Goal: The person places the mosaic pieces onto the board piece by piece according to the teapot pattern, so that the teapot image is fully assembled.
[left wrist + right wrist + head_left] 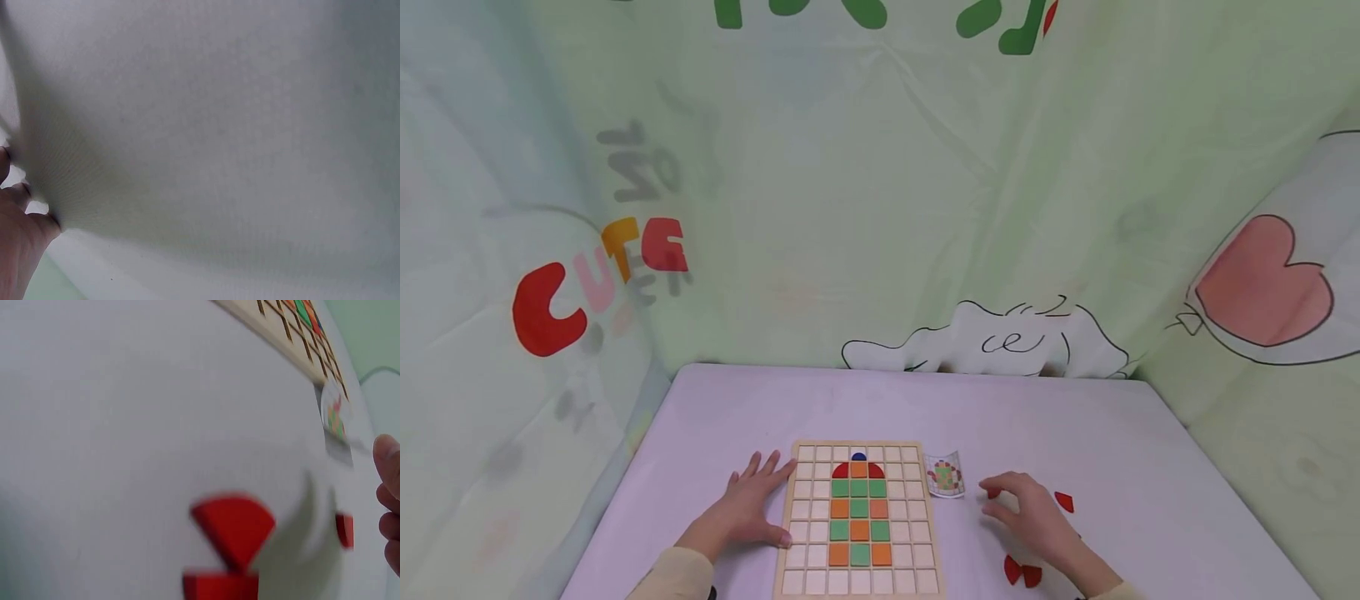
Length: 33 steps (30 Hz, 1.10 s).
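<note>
My left hand (745, 508) lies with fingers spread at the left edge of a wooden grid board (934, 533), its thumb and a fingertip touching the frame. In the left wrist view pale cloth covers most of the picture, with fingers (25, 231) at the left edge. My right hand (1030, 512) hovers right of the board, thumb and forefinger apart over a red wedge block (345, 530) on the table. Two more red wedges (234, 525) lie below that hand, another red wedge (1064, 501) to its right. Green, orange, red and blue pieces (859, 507) form a column on the board.
A small pattern card (946, 475) with a curled edge lies against the board's upper right side. The pale table (760, 400) reaches back to a printed cloth wall (790, 250), with more cloth at both sides.
</note>
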{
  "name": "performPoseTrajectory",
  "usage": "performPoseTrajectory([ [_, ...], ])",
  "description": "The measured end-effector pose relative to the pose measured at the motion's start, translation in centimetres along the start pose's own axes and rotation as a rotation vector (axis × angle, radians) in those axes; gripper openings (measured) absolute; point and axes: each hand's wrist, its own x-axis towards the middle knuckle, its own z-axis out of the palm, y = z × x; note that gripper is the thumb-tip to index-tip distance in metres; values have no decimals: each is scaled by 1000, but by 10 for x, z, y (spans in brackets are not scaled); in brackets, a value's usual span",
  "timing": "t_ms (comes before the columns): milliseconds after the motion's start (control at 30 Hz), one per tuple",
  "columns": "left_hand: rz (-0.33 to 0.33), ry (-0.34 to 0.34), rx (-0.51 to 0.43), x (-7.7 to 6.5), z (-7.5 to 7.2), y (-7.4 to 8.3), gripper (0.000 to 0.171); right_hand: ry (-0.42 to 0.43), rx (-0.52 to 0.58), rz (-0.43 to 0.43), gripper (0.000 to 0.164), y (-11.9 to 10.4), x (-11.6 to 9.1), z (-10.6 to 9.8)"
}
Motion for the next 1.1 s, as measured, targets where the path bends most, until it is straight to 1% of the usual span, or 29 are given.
performPoseTrajectory([
  [200,0,-5,-1,0,0,0,117,6,-15,66,36,32,-6,-16],
  [367,-5,-9,-2,0,0,-1,117,13,-12,96,40,47,-5,-19],
  [467,-5,-9,2,0,0,-1,117,0,-1,102,43,48,-1,-18],
  [567,-2,-8,3,0,0,-1,117,-31,-1,124,47,44,6,-16],
  [733,14,-1,-2,0,0,0,117,-61,-45,165,51,38,17,-9],
  [833,12,-1,-3,-1,0,0,117,-52,-75,152,49,36,21,-5],
  [933,4,-2,-1,0,0,1,117,-34,-95,119,45,34,24,-2],
  [1100,-7,-4,7,0,0,1,117,-17,-100,76,40,29,27,2],
])
